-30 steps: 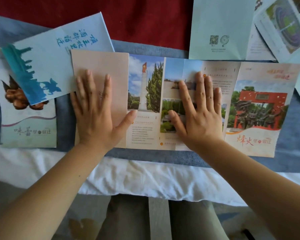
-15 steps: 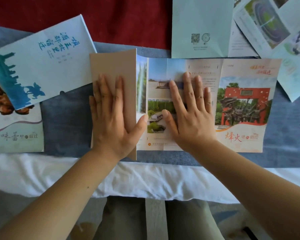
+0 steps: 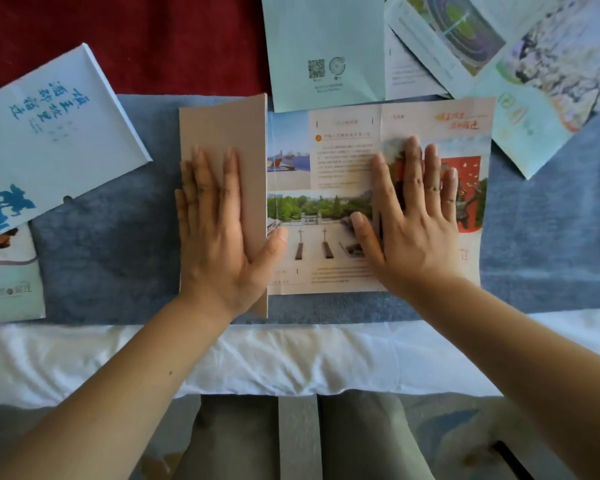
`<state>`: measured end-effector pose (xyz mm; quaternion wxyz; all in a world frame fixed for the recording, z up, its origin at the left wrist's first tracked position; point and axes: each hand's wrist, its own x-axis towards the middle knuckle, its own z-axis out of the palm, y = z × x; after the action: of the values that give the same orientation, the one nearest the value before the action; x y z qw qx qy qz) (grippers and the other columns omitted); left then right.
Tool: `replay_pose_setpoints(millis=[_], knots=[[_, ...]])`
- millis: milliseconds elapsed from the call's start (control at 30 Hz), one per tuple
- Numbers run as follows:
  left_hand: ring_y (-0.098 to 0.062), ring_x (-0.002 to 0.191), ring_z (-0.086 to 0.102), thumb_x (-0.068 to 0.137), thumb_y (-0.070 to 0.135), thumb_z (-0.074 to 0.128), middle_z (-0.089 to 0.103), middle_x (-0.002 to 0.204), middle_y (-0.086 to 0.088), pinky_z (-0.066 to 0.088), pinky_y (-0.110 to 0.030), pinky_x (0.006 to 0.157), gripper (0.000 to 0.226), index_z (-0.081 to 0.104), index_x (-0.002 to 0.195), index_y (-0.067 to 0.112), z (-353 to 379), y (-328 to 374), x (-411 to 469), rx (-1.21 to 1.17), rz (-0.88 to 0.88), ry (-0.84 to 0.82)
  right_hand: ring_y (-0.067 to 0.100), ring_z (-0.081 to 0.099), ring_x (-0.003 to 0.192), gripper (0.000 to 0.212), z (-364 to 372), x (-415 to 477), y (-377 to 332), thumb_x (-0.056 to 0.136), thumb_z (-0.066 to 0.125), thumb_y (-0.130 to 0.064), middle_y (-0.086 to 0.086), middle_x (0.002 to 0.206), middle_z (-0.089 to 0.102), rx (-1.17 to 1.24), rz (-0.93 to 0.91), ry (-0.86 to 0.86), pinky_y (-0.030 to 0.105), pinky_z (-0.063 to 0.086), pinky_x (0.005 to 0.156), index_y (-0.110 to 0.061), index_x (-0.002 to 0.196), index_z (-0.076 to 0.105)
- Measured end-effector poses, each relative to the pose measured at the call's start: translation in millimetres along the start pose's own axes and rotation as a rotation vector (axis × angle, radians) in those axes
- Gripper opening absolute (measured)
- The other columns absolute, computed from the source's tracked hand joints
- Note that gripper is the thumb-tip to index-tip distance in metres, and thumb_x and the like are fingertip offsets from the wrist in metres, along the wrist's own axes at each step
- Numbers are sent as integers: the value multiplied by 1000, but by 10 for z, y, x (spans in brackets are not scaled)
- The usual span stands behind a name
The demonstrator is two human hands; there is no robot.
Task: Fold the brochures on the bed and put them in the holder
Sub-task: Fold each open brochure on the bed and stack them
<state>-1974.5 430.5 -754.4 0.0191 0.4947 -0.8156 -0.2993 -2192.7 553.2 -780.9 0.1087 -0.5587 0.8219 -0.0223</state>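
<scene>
A long photo brochure (image 3: pixel 340 206) lies partly folded on the blue bed runner (image 3: pixel 104 251). Its plain tan left panel (image 3: pixel 222 129) is turned over onto the printed panels. My left hand (image 3: pixel 219 233) lies flat on that tan panel, fingers straight, thumb reaching past the fold edge. My right hand (image 3: pixel 409 220) presses flat on the right part, over the red picture panel, fingers spread. No holder is in sight.
A pale blue folded brochure (image 3: pixel 49 133) lies at the left over another one (image 3: pixel 7 282). A light green brochure (image 3: pixel 323 39) and open sheets (image 3: pixel 499 53) lie at the back right. Red cloth (image 3: pixel 153 39) is behind; white sheet (image 3: pixel 257 355) marks the bed's near edge.
My left hand has pushed the tan panel rightward, folding the brochure's left panels over. My right hand has shifted right from the middle panels to the red picture panel.
</scene>
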Motion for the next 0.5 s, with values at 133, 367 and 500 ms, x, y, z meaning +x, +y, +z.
replay_pose_setpoints(millis=[133,367,500], knots=[[-33,159,-8,90,69,38,-4,172,-20,-3,-56,127,99,5,165,14,57,168,29,-21,31,-12,40,-5,159,73,-21,-22,165,108,26,-58,19,172,-1,4,-10,-13,52,-8,128,-17,166,10],[-39,158,-11,89,67,37,-8,171,-20,-3,-62,125,99,3,165,14,229,580,52,2,51,-49,43,-1,158,75,-63,-121,514,107,28,-55,28,169,2,25,38,1,54,-5,128,-10,165,13],[-40,158,-9,88,66,36,-7,171,-20,-1,-64,125,98,5,165,14,373,833,61,-4,56,-55,39,-2,159,73,-48,-146,642,107,29,-52,24,171,2,69,16,-2,47,-8,128,-11,165,15]])
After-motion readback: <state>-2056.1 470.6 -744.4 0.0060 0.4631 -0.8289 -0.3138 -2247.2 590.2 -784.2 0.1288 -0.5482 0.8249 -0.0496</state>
